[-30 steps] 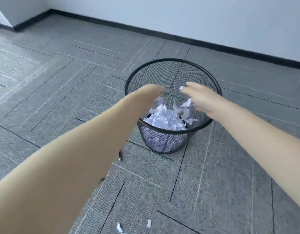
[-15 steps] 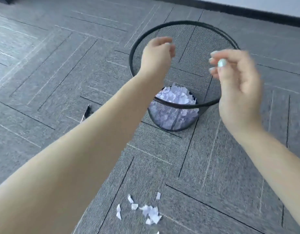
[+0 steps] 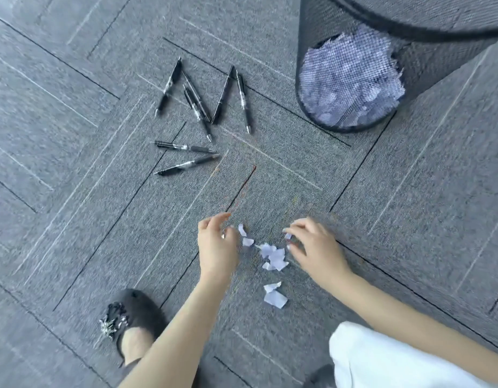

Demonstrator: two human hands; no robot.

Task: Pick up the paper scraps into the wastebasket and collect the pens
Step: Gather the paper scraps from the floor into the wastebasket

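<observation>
A small heap of white paper scraps [image 3: 273, 256] lies on the grey carpet between my hands, and two more scraps [image 3: 275, 296] lie nearer me. My left hand [image 3: 217, 247] hovers at the heap's left edge, its fingers loosely curled and its thumb next to a scrap. My right hand [image 3: 317, 247] is at the heap's right edge and pinches a small scrap at its fingertips. Several black pens [image 3: 203, 107] lie scattered on the carpet further away to the left. At the top right stands the black mesh wastebasket [image 3: 410, 71], with many scraps inside.
My foot in a dark slipper [image 3: 133, 317] stands on the carpet at the lower left. White cloth [image 3: 382, 365] over my knee fills the lower right corner. Grey carpet tiles [image 3: 74, 191] cover the floor all around.
Both hands have come down from over the wastebasket to the scraps on the floor. The view has tilted downward, so the pens and my foot now show.
</observation>
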